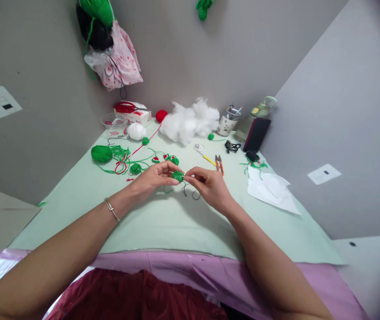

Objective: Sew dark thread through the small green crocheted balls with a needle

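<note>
Holding a small green yarn piece (177, 177) between thumb and fingers of the left hand (153, 177), on the near side of the white stuffing (190, 122) and well apart from it. Pinching a thin pale item (184, 178) between right-hand (211, 186) thumb and forefinger, at the yarn piece's right edge; cannot tell exactly what. Wearing a bracelet (112, 210) on the left wrist.

Have a red yarn ball (161, 116) just beside the stuffing's left end, a white yarn ball (136, 131) farther left of it, and a green yarn ball (101, 154) with tangled strands to its near left. Have a pen cup (227, 123) just beside its right end, a dark phone (257, 134) farther right, orange-handled snips (218, 158) on its near right, and crumpled white paper (271, 189) well beyond those, near right.
</note>
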`<state>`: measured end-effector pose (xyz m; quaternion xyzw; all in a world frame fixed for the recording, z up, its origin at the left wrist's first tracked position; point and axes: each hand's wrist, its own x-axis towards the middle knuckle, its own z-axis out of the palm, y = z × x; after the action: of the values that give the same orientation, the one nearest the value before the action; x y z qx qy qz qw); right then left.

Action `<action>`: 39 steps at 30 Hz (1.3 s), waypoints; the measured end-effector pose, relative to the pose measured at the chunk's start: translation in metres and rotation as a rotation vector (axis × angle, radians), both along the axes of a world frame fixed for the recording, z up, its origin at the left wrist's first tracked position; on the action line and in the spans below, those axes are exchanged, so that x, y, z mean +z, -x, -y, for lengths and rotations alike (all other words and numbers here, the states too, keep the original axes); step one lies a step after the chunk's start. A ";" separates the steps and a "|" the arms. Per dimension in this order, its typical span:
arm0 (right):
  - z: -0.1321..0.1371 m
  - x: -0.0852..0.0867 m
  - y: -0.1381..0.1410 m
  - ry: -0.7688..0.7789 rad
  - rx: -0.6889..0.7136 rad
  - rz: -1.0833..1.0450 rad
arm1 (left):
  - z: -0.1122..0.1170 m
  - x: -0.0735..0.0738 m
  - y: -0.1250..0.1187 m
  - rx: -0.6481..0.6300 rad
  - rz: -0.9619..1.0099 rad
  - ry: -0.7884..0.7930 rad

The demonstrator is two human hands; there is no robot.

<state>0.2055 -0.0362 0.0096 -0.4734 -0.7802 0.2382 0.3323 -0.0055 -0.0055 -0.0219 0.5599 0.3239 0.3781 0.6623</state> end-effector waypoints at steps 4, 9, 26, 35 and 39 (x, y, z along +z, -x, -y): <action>-0.002 -0.004 0.000 0.109 0.018 -0.131 | 0.001 0.002 0.001 -0.001 0.032 0.018; -0.004 -0.006 -0.001 0.183 0.039 -0.214 | 0.001 0.003 0.001 -0.003 0.054 0.011; -0.003 -0.012 0.005 0.122 -0.007 -0.023 | 0.001 -0.004 -0.004 0.118 0.013 -0.120; 0.008 -0.013 0.017 -0.060 0.028 0.162 | 0.004 -0.005 -0.007 0.119 -0.038 -0.127; 0.009 -0.017 0.023 -0.337 -0.050 0.338 | 0.007 -0.008 -0.012 0.129 -0.059 -0.138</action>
<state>0.1822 -0.0451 -0.0078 -0.4635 -0.8415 0.0136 0.2772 0.0062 -0.0124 -0.0295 0.5930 0.3520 0.4247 0.5866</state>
